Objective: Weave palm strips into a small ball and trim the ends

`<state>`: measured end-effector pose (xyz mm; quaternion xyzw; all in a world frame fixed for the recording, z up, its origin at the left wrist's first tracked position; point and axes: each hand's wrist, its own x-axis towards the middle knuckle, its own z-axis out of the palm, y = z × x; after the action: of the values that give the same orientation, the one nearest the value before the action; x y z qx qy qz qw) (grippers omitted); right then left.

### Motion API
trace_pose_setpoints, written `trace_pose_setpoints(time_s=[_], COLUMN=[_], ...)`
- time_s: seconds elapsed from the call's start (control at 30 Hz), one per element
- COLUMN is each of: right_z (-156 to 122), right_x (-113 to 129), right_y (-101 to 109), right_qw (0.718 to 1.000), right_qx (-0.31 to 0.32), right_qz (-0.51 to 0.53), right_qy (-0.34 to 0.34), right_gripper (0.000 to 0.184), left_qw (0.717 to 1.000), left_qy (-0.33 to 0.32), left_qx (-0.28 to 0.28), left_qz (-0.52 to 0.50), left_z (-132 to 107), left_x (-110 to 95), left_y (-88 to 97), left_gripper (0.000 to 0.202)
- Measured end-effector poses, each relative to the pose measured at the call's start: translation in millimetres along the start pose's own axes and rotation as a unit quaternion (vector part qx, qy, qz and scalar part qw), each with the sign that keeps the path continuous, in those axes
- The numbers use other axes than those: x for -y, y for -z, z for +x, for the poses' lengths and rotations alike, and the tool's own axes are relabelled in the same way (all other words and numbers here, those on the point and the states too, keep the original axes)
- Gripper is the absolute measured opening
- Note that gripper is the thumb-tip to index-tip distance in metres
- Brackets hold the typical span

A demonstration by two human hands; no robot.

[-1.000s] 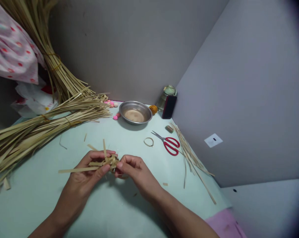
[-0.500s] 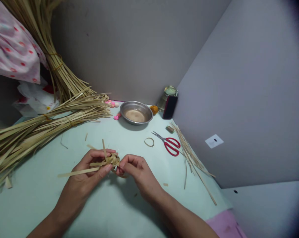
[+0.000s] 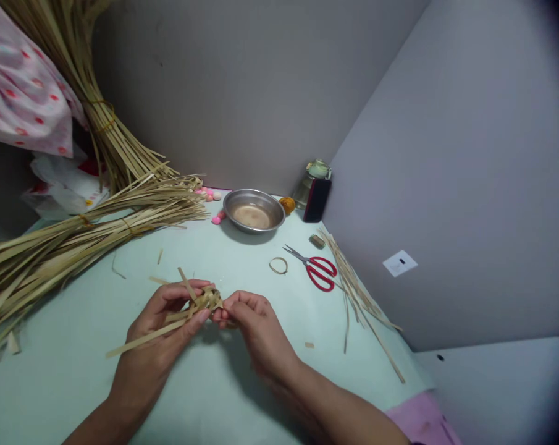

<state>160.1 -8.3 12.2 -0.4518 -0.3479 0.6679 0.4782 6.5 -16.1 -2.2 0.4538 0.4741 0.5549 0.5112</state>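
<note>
A small woven piece of pale straw strips (image 3: pixel 209 299) sits in my left hand (image 3: pixel 161 327), pinched between the thumb and fingers. Loose strip ends stick out from it, one long one running down to the left across the palm and a shorter one pointing up. My right hand (image 3: pixel 251 321) is closed at the right edge of the weave, thumb and forefinger pressed together on what appears to be a strip. Both hands are just above the pale green tabletop (image 3: pixel 205 395). The fingers partly hide the underside of the weave.
Bundled straw strips (image 3: pixel 135 216) lie at the left, with another bundle (image 3: pixel 103 117) leaning behind. A metal bowl of liquid (image 3: pixel 254 213) stands at the back. Red-handled scissors (image 3: pixel 319 272), a straw ring (image 3: pixel 278 266), loose strips (image 3: pixel 357 290) and a phone (image 3: pixel 317 201) are on the right.
The woven piece has turned slightly in my left hand, and its upright strip now leans further left. The strip loop below my right fingers shows less.
</note>
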Motion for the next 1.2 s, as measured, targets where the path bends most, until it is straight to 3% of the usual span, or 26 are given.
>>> trace_pose_setpoints(time_s=[0.43,0.67,0.8,1.2], right_z=[-1,-1,-2,-3], right_x=[8,13,19,25], right_y=[6,11,13,18], right_qw=[0.999,0.995,0.99,0.983], right_qx=[0.04,0.084,0.119,0.133], right_qz=[-0.035,-0.057,-0.078,-0.122], right_qy=[0.006,0.017,0.001,0.03], right_gripper=[0.025,0.038,0.035,0.029], left_qw=[0.999,0.993,0.987,0.977], left_qy=[-0.014,0.064,0.077,0.12], left_qx=[0.04,0.051,0.025,0.067], left_qz=[0.025,-0.081,-0.136,-0.164], left_z=[4,7,11,10], left_x=[0,1,-4,-1], left_y=[5.3,5.9,6.3,10.5], left_gripper=[0.016,0.019,0.026,0.021])
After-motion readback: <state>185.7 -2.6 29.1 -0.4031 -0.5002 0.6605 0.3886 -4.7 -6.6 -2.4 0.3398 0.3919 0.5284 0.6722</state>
